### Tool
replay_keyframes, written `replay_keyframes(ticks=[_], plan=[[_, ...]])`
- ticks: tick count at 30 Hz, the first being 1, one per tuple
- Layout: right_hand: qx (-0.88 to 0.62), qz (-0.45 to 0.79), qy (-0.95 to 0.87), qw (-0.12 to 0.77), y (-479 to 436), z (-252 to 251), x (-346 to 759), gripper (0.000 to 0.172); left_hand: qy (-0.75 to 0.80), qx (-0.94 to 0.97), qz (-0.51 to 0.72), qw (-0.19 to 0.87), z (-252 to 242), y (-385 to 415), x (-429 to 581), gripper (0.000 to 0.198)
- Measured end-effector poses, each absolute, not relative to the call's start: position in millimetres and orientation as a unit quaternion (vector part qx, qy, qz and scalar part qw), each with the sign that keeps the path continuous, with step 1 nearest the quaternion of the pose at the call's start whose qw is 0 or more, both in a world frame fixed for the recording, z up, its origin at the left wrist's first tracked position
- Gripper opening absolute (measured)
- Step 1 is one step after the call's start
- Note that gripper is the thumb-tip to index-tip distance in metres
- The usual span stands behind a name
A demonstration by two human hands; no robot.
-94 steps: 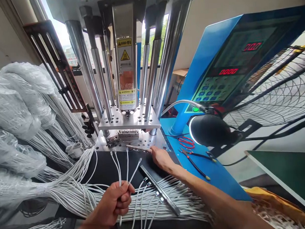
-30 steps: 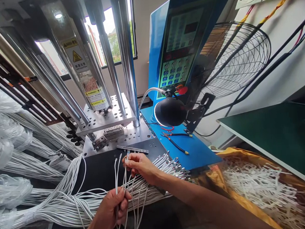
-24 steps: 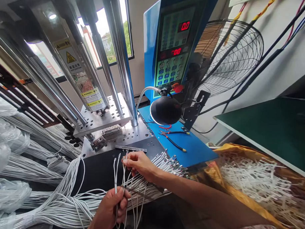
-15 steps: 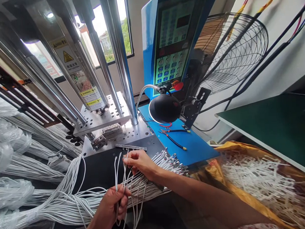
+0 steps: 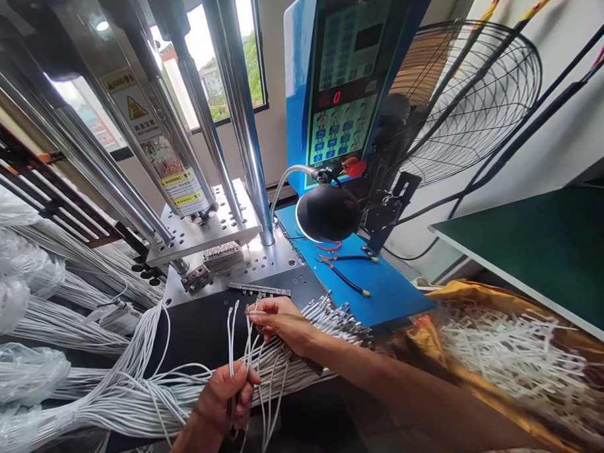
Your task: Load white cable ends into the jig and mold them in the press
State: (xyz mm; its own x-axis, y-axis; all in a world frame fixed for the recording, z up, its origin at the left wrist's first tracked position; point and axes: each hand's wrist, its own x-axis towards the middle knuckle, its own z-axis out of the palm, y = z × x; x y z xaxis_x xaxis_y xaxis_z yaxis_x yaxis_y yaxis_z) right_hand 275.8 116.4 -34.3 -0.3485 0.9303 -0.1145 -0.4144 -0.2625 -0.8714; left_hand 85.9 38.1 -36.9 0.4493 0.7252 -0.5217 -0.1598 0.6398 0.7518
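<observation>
My left hand [image 5: 232, 394] is closed around several white cables [image 5: 231, 338], whose ends stick up above the fingers. Just up and to the right, my right hand [image 5: 280, 323] pinches the end of a white cable between thumb and fingertips. Below and behind both hands lies a thick bundle of white cables [image 5: 134, 404]. Its metal-tipped connector ends [image 5: 338, 321] fan out right of my right wrist. Beyond the fingertips a slim metal bar fixture [image 5: 259, 290] rests on the dark work surface [image 5: 191, 336].
A press with a steel plate [image 5: 208, 236] and a mould block [image 5: 226, 255] stands behind the hands. Cutting pliers [image 5: 346, 271] lie on the blue table under a black lamp [image 5: 328, 212]. A yellow sack [image 5: 463, 290] of white scraps sits right, near a green table [image 5: 540, 244].
The hands hold nearly the same pose, the right one shifted very slightly to the right. A red digit now shows on the control panel. The view has moved a little.
</observation>
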Motion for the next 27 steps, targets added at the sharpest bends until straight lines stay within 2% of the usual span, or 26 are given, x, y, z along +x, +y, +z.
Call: replay_keyframes(ticks=[20, 24, 27], plan=[[-0.360, 0.693, -0.409, 0.472, 118, -37, 274, 0.037, 0.445, 0.312, 0.296, 0.786, -36, 35, 91, 0.037], [-0.383, 0.691, -0.415, 0.451, 124, -37, 282, 0.029, 0.470, 0.271, 0.414, 0.731, -10, 63, 74, 0.029], [-0.446, 0.604, -0.522, 0.404, 123, -31, 300, 0.027, 0.475, 0.278, 0.572, 0.608, 22, 122, 41, 0.014]])
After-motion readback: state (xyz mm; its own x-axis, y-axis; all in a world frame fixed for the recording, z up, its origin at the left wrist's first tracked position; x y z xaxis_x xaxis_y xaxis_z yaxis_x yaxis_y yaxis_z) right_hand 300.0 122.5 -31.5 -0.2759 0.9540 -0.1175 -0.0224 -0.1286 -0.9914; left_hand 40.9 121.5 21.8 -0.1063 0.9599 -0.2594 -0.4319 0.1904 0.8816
